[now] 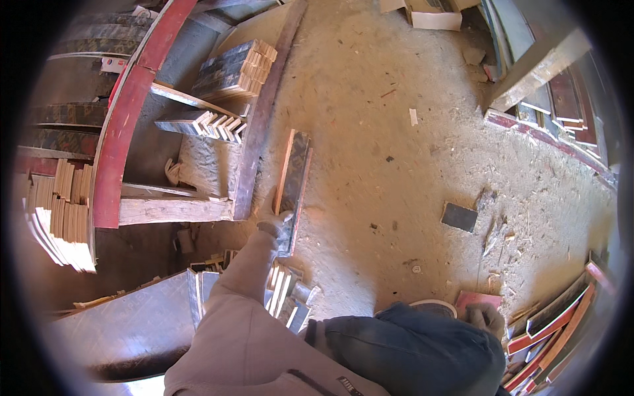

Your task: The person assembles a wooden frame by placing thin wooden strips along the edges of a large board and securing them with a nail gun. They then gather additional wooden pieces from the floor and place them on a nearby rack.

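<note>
My left hand (276, 219), in a greyish glove, reaches forward and is closed round the near part of a long, narrow dark-faced plywood strip (292, 188). Pale wood shows along its left edge and a reddish edge along its right. The strip points away from me, beside a purple-brown beam. My right hand (487, 320), also gloved, hangs low beside my knee, next to a small reddish board (477, 300). Its fingers are mostly hidden, and whether it touches that board I cannot tell.
Stacked strips (238, 69) and a row of angled pieces (205, 125) fill the wooden frame at left. Short strips (284, 290) stand near my left arm. A dark rectangular offcut (459, 216) lies on the dusty floor. Scrap boards (558, 323) lean at lower right.
</note>
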A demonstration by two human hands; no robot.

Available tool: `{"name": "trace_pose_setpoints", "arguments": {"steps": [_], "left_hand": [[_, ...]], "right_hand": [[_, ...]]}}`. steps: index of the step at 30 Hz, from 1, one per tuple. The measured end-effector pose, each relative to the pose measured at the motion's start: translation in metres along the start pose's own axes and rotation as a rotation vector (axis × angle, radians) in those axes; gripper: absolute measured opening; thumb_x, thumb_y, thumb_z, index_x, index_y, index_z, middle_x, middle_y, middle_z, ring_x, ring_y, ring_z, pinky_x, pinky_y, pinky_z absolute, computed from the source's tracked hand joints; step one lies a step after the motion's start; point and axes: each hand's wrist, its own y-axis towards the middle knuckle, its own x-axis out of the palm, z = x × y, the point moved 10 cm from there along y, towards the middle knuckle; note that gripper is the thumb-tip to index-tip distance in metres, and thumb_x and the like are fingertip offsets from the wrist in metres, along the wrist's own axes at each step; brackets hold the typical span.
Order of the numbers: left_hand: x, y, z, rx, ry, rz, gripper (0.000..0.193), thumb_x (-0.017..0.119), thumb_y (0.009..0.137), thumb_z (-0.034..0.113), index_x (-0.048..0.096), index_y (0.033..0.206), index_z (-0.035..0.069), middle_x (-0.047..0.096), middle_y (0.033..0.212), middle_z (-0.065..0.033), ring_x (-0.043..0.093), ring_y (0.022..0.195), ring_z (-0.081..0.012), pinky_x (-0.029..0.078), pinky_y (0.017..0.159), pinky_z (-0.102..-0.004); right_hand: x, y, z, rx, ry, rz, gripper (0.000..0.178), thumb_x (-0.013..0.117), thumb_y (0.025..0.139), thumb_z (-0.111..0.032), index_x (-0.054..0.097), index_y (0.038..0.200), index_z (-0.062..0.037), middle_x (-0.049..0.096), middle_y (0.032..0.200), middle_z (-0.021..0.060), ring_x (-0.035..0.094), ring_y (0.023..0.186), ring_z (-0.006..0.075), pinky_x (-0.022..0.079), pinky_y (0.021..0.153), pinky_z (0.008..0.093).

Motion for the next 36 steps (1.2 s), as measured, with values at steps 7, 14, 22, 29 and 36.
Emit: {"name": "trace_pose_setpoints", "arguments": {"steps": [7,14,22,29,36], "left_hand": [[0.0,0.009,-0.008,-0.072,0.431,-0.084,0.095,0.087,0.076,0.002,0.042,0.159,0.01,0.063,0.134,-0.017,0.064,0.12,-0.0334,0.052,0.104,-0.0402],[-0.013,0.084,0.051,-0.046,0.373,0.123,0.081,0.071,0.094,0.045,0.043,0.158,0.005,0.052,0.152,-0.0275,0.051,0.141,-0.0418,0.04,0.118,-0.0451],[0.05,0.317,0.019,-0.295,0.428,0.126,0.087,0.051,0.098,0.063,0.035,0.162,0.006,0.038,0.161,-0.0302,0.038,0.151,-0.0425,0.032,0.123,-0.0467],[0.066,0.388,-0.014,-0.473,0.671,0.17,0.103,0.048,0.096,0.072,0.014,0.168,0.006,0.025,0.165,-0.0383,0.025,0.156,-0.0493,0.024,0.126,-0.0549],[0.063,0.42,-0.046,-0.458,0.487,0.233,0.099,0.049,0.096,0.069,0.031,0.162,-0.002,0.033,0.164,-0.0336,0.034,0.153,-0.0439,0.026,0.126,-0.0495]], "right_hand": [[0.004,0.067,-0.041,-0.22,-0.027,-0.129,0.021,0.06,0.106,-0.014,0.069,0.114,0.0033,0.073,0.087,0.0102,0.068,0.076,0.0136,0.054,0.068,0.0289],[-0.058,0.117,-0.061,-0.345,-0.322,-0.173,0.018,0.064,0.103,-0.013,0.069,0.117,-0.0019,0.072,0.092,0.008,0.069,0.085,0.0145,0.057,0.075,0.0302],[-0.111,0.194,-0.101,-0.249,-0.518,0.128,0.018,0.063,0.103,-0.017,0.071,0.115,-0.0049,0.069,0.085,0.0023,0.063,0.074,0.0133,0.051,0.067,0.0291],[-0.064,0.187,-0.114,-0.215,-0.859,0.089,0.016,0.064,0.099,-0.018,0.072,0.108,-0.0064,0.071,0.084,0.0114,0.063,0.072,0.0257,0.05,0.071,0.0378],[-0.063,0.189,-0.118,-0.164,-0.779,0.116,0.015,0.066,0.097,-0.014,0.072,0.108,-0.0055,0.073,0.087,0.0109,0.068,0.078,0.023,0.054,0.075,0.0377]]}}
